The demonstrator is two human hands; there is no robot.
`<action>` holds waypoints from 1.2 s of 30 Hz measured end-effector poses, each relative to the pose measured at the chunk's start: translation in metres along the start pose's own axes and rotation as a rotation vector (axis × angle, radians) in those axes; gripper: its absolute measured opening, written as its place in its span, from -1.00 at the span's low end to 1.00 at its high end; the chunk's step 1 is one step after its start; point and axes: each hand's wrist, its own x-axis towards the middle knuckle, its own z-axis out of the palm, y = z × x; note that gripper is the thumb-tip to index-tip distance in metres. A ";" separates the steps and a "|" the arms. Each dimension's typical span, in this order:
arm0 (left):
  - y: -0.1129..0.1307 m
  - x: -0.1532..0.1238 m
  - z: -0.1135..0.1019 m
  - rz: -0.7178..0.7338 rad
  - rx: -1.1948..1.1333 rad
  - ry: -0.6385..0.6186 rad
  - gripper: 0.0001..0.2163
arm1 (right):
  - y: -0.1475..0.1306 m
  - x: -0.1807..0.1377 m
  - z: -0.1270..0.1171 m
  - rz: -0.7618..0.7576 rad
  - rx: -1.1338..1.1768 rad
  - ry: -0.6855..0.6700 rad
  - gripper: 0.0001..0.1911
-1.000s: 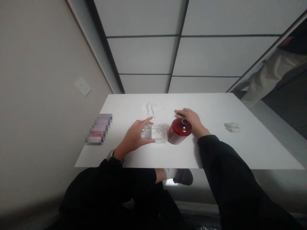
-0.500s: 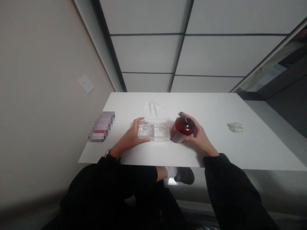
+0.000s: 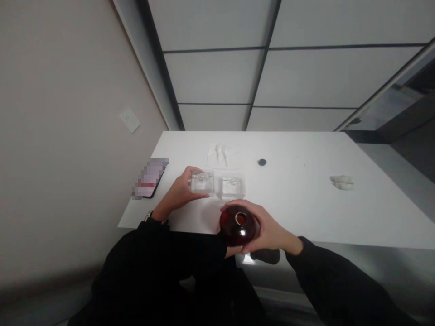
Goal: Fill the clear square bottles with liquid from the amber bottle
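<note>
My right hand [image 3: 268,228] is wrapped round a dark red glass bottle [image 3: 234,231], round-bodied with a small open mouth, held near the table's front edge. The bottle looks lifted and faces me with its mouth. My left hand [image 3: 181,188] grips a clear square glass block-like container [image 3: 204,183], fingers behind it and thumb in front. To its right stands a second clear square container [image 3: 233,186], a small gap apart and untouched. A small black round cap [image 3: 261,162] lies on the table behind them.
Two white elongated pieces [image 3: 222,155] lie on a thin white sheet [image 3: 212,158] at the back of the white table [image 3: 299,208]. A crumpled tissue [image 3: 342,182] is at the right. A phone-like blurred item [image 3: 152,176] rests at the left edge, near the wall.
My right hand has brought the red bottle toward me and left, uncovering the black cap. My left hand has moved its clear container slightly left, opening a gap from the other one.
</note>
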 end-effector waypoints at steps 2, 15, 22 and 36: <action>0.001 0.002 -0.005 -0.009 -0.065 0.011 -0.32 | 0.007 0.012 0.002 0.019 0.013 -0.036 -0.01; 0.022 -0.001 -0.033 0.181 -0.102 0.151 -0.25 | 0.043 0.048 -0.014 -0.107 -0.045 -0.054 -0.02; 0.036 -0.008 -0.045 0.202 -0.032 0.137 0.04 | 0.055 0.062 -0.021 -0.150 -0.050 -0.066 0.03; 0.050 -0.027 -0.047 0.355 0.030 0.112 -0.10 | 0.052 0.053 -0.020 0.003 0.048 -0.173 -0.02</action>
